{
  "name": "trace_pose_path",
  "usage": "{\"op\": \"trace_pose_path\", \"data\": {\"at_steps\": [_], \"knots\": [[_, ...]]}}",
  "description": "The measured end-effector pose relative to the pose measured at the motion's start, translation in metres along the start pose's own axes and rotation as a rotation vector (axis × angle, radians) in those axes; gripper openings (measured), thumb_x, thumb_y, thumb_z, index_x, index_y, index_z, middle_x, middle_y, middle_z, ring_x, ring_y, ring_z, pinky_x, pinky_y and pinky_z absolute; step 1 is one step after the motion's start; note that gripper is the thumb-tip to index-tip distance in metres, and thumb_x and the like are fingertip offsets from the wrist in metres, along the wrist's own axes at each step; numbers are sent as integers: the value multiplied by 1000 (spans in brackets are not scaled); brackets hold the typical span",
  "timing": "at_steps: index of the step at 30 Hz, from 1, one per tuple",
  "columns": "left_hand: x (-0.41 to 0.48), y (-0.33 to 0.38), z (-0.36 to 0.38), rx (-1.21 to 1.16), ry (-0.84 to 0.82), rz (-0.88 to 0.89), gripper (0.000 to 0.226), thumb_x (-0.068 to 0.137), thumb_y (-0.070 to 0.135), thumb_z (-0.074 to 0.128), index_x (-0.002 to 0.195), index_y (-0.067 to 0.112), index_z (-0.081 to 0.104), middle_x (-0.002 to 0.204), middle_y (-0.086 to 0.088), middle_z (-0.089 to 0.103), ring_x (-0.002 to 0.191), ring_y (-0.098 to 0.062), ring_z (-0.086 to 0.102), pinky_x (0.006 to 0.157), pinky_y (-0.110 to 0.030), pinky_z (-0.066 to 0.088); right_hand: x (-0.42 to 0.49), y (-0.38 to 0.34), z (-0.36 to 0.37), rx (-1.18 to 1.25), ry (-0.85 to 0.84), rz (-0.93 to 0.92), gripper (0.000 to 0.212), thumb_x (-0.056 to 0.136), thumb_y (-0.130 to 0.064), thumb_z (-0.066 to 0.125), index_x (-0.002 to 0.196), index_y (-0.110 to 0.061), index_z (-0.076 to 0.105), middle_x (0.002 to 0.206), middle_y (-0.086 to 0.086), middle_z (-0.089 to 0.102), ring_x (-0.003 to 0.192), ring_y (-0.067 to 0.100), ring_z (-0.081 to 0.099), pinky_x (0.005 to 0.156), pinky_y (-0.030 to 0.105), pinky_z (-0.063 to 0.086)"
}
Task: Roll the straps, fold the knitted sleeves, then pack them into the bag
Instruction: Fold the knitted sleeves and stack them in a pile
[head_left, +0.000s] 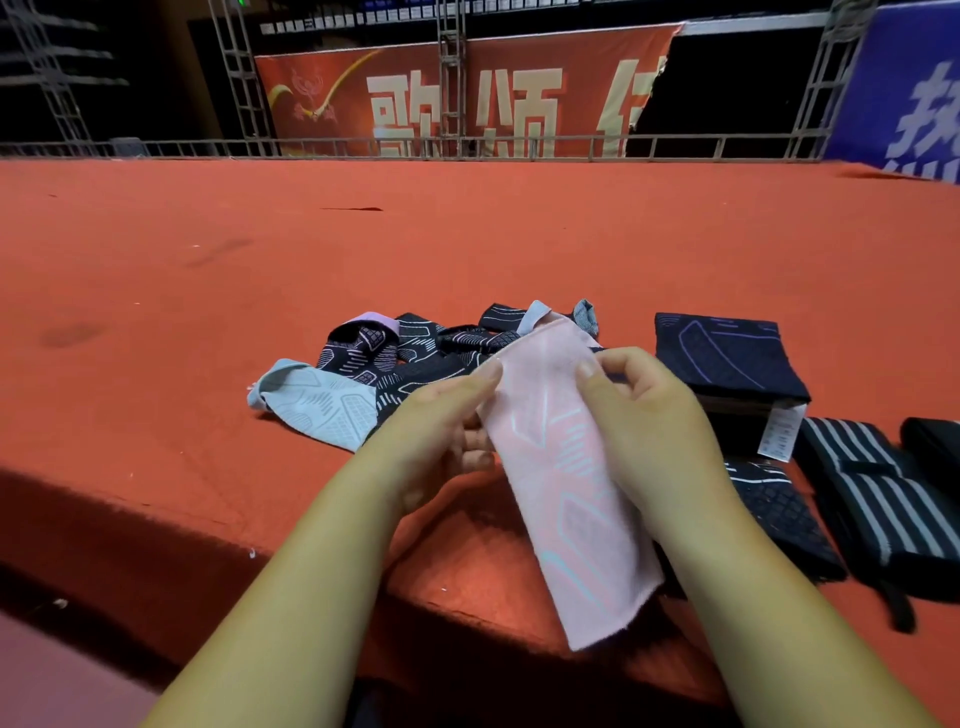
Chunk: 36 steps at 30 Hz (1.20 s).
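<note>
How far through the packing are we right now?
Partly done: a folded dark sleeve and striped straps lie at right. Both hands, left hand and right hand, hold the pink sleeve. A loose sleeve pile remains; no bag is identifiable.

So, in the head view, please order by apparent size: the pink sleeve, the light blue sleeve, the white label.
1. pink sleeve, the largest, but it is held up by both hands near the camera, which enlarges it.
2. light blue sleeve, partly under dark sleeves, so true size is unsure.
3. white label, clearly the smallest.
</note>
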<state>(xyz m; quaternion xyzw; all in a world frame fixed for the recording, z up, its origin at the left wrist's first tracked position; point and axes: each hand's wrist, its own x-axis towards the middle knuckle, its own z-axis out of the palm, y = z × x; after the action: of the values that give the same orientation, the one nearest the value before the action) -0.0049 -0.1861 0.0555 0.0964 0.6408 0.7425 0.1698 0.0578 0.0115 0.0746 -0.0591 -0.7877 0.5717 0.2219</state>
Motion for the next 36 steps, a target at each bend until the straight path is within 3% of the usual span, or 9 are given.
{"op": "trace_pose_path", "data": {"at_steps": [3,7,10,13,16,19,22,27,36], "knots": [[-7,1,1,-74,-128,-52,58,93,35,76,137,-1,64,121,-17,74,103,-32,69,86,-39,60,3,5,2,75,75,70,18,106,-39,61,100,-26,72,86,-10,76,77,5,67,71,32,50],[-15,3,10,8,-192,-48,56,87,20,79,137,4,64,123,-14,77,99,-25,75,79,-33,64,5,9,5,30,99,118,28,110,-34,51,104,-16,72,92,-5,73,87,16,66,70,32,46],[-8,3,11,17,55,50,67,84,15,87,145,14,59,121,-16,77,83,-17,74,67,-30,60,6,6,4,112,-39,160,33,100,-41,59,105,-12,74,93,8,78,86,15,69,77,36,51],[-4,2,7,41,251,184,60,94,11,80,147,28,56,105,-9,75,73,-10,70,63,-26,56,8,7,4,171,-124,244,68,78,-41,71,144,-32,57,102,1,78,103,23,77,98,53,61],[-7,5,9,89,259,292,38,102,10,69,130,35,69,87,-6,69,69,-15,58,62,-31,52,8,11,3,212,-171,122,50,89,-17,71,132,-43,65,95,7,77,94,29,76,99,67,57],[-14,12,12,219,223,360,18,106,16,65,113,27,78,85,3,70,71,-15,54,65,-31,47,5,9,3,97,-122,-16,23,96,-19,72,106,-38,80,95,-11,79,88,10,71,96,54,61],[-21,16,11,403,129,386,20,97,22,79,114,33,79,88,17,73,76,-9,60,69,-25,52,3,6,1,90,-107,-72,21,99,-15,72,104,-32,82,99,-18,80,90,1,71,88,36,60],[-22,15,12,462,219,452,33,89,14,86,115,34,80,108,14,79,102,-22,74,93,-54,61,0,2,0,106,-145,-111,28,92,-12,81,115,-29,82,109,-25,79,102,-10,70,83,6,48],[-19,15,12,457,318,536,34,84,12,88,113,30,85,110,12,79,106,-2,72,97,-28,57,-1,2,4,44,-98,-191,29,92,-15,83,117,-30,82,114,-18,79,109,-2,72,101,28,56]]}}
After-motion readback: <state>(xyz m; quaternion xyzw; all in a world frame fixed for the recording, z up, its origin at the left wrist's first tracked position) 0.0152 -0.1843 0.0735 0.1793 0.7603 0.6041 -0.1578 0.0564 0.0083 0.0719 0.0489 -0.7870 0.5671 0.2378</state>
